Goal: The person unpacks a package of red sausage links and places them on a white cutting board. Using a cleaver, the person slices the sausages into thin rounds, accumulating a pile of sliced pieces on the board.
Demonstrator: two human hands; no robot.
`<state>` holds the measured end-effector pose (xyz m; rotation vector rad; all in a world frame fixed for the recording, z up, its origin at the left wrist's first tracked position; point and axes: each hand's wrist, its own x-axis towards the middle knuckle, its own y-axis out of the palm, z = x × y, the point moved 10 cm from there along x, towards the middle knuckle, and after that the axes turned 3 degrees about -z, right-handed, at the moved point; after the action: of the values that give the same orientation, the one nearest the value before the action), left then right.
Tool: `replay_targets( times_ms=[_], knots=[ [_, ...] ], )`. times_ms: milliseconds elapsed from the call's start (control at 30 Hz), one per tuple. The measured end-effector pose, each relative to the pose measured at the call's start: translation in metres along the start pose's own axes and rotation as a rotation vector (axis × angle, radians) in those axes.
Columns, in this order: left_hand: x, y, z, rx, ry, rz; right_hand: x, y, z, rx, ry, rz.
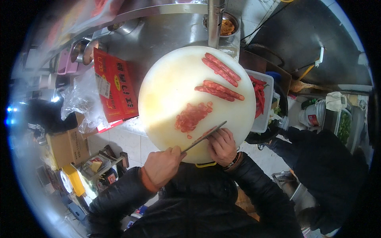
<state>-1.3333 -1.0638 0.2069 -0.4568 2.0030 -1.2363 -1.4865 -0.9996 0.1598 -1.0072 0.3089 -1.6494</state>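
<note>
My left hand [165, 163] grips the handle of a kitchen knife [204, 137], its blade slanting up to the right over the near part of a round white cutting board [166, 74]. Curled fingers of my right hand [222, 147] rest against the near side of the blade; whatever lies under them is hidden. Along the blade's far edge shows a thin strip of red sausage slices [205, 133]. Just beyond lies a heap of thin sausage slices [193, 117]. Farther up the board are two pairs of whole dried sausages, one pair [220, 90] nearer and another [221, 69] behind.
A red printed box [117, 86] and a clear plastic bag [86, 98] stand left of the board. Right of it is a white tray [269, 104] with red chillies [259, 96]. A metal post [215, 26] rises behind. A person in dark clothing [324, 172] is at the right.
</note>
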Motion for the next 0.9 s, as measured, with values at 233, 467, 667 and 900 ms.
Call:
replay_targets(
  times_ms=[233, 467, 667, 900],
  knots=[
    [0.038, 0.020, -0.015, -0.155, 0.005, -0.113, 0.000, 0.002, 0.000, 0.004, -0.006, -0.008],
    [0.025, 0.004, -0.008, -0.169, 0.030, -0.099, -0.001, 0.001, 0.001, -0.005, -0.022, -0.033],
    [0.012, 0.018, -0.004, -0.057, 0.005, 0.030, -0.004, 0.006, -0.002, -0.003, 0.002, -0.007],
    [0.009, 0.007, -0.005, -0.110, 0.039, -0.080, 0.002, 0.002, -0.001, 0.008, -0.034, -0.030]
  ],
)
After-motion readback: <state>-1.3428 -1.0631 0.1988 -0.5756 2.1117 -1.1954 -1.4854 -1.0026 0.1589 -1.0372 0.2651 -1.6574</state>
